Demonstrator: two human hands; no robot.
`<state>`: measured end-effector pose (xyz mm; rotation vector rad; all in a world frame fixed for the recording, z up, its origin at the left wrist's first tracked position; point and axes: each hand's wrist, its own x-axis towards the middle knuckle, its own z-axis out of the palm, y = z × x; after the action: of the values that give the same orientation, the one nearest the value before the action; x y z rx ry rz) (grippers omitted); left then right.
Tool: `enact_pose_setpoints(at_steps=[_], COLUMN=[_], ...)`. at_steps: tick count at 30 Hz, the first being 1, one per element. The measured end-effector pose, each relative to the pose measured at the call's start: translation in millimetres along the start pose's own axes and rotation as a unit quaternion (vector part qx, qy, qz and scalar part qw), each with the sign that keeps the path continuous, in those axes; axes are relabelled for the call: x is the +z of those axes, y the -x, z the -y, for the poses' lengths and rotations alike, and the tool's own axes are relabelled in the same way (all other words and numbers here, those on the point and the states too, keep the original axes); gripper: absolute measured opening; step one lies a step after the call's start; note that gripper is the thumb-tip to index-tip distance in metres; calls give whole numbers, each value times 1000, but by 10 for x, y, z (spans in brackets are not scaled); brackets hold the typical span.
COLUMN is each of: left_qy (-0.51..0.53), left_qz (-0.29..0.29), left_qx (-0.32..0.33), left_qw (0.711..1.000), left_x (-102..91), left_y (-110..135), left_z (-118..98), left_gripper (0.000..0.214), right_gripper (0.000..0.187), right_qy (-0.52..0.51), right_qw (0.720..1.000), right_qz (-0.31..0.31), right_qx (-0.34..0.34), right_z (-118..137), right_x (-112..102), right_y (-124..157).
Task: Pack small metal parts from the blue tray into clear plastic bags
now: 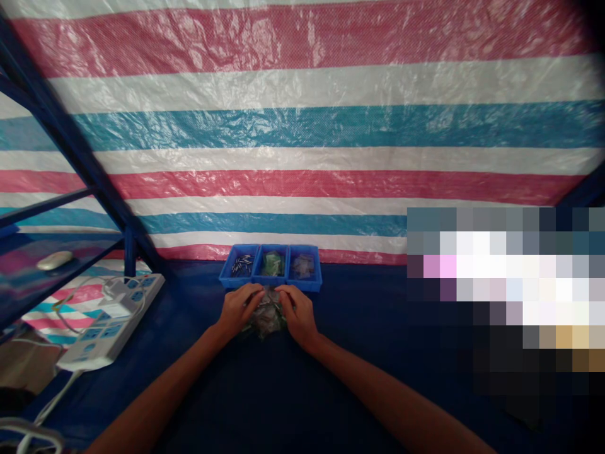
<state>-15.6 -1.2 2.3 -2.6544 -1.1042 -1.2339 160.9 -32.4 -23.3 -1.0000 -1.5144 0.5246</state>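
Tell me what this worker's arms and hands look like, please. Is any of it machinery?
No machinery shows: these are a person's own. The left hand and right hand have ordinary fingers and no gloves. The left forearm and right forearm show no sleeves, cables or markings. Rings would be too small to make out.

The left hand (pixel 240 309) and right hand (pixel 299 312) partly cover the plastic packets (pixel 267 320); packet contents are indistinct. Pixelation obscures the tabletop's (pixel 373 328) right side.
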Motion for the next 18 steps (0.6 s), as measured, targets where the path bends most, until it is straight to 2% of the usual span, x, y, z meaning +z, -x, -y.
enact_pose_setpoints(at_steps=[4,10,14,18], left_qy=[26,39,18,24], left_qz=[13,-9,-8,24], left_qx=[14,21,-9,-59], left_qw=[999,999,1000,998], left_x=[-22,1,37,62], left_y=[-36,-21,22,49], left_z=[-35,-2,55,99], left_gripper=[22,23,24,28], right_gripper=[26,25,25,24], right_qy=[-3,-3,-4,-3], right_qw=[1000,1000,1000,1000], right_qz=[-3,-3,-3,-6], right_qx=[3,4,-1,-8], right_z=[-5,-19,-32,-39], right_x=[1,3,7,13], right_y=[0,14,22,21])
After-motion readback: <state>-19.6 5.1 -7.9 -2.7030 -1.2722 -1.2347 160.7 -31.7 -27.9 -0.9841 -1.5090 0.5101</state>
